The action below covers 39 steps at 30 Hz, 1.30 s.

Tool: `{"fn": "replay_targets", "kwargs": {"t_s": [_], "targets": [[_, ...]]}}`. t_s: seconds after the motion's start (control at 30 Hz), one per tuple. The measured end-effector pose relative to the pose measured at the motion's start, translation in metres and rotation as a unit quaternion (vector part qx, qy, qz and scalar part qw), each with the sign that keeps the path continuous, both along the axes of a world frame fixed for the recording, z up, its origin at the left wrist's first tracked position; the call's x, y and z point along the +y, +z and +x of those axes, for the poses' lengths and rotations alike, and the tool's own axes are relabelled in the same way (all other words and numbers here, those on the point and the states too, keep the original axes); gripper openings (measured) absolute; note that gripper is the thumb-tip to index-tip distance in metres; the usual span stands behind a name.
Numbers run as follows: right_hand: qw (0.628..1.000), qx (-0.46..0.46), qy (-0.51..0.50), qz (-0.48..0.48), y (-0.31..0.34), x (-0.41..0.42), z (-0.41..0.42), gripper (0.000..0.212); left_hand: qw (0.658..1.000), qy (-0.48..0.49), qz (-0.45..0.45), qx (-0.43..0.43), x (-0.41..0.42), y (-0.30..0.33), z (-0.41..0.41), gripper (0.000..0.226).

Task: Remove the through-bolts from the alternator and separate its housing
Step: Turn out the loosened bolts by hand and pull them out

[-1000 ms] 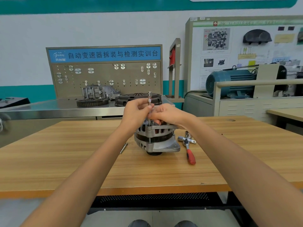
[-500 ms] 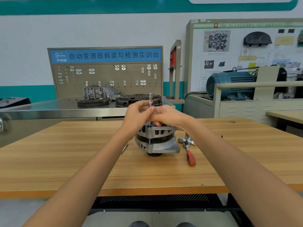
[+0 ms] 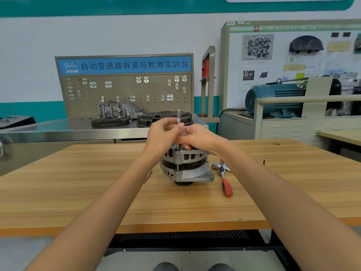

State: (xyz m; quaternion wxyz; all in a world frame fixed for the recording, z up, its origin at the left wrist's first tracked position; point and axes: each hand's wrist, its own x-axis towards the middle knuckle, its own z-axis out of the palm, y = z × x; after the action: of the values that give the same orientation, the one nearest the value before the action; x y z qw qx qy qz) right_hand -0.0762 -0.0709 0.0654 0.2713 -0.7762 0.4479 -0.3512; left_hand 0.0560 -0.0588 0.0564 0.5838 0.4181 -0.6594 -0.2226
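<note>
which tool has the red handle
The ratchet lying on the table right of the alternator; the extension bar in the hands is bare metal.

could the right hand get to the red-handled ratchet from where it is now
Probably yes: the ratchet lies uncovered on the table beside the alternator, just below the right hand, though that hand would have to leave the extension bar.

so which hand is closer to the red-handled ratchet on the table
Right. The right hand is above the alternator, just up and left of the red-handled ratchet. The left hand sits further left, pinching the upright extension bar.
</note>
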Motion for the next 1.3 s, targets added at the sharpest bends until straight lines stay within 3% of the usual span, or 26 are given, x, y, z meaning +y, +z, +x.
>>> {"fn": "replay_targets", "kwargs": {"t_s": [0.13,0.23,0.43,0.73,0.9,1.3], "targets": [[1.000,0.021,0.010,0.002,0.000,0.001,-0.001,0.037,0.999,-0.009,0.009,0.032,-0.001,-0.001,0.002,0.022],[1.000,0.019,0.008,0.003,0.000,0.001,0.000,0.034,0.999,0.009,0.017,0.032,-0.004,0.002,0.003,0.010],[1.000,0.008,0.002,-0.004,0.001,0.003,0.004,0.028,0.999,0.017,0.012,0.033,-0.006,0.001,0.004,0.018],[1.000,-0.003,0.016,0.017,-0.001,0.004,-0.004,0.031,0.992,-0.108,-0.006,0.068,-0.006,-0.017,0.010,0.022],[1.000,0.004,0.009,0.019,0.001,0.005,-0.001,0.030,0.996,-0.067,0.013,0.057,-0.011,-0.010,0.009,0.012],[1.000,0.000,0.017,0.007,-0.001,0.004,-0.002,0.029,0.996,-0.065,0.004,0.061,-0.008,-0.013,0.010,0.028]]}}
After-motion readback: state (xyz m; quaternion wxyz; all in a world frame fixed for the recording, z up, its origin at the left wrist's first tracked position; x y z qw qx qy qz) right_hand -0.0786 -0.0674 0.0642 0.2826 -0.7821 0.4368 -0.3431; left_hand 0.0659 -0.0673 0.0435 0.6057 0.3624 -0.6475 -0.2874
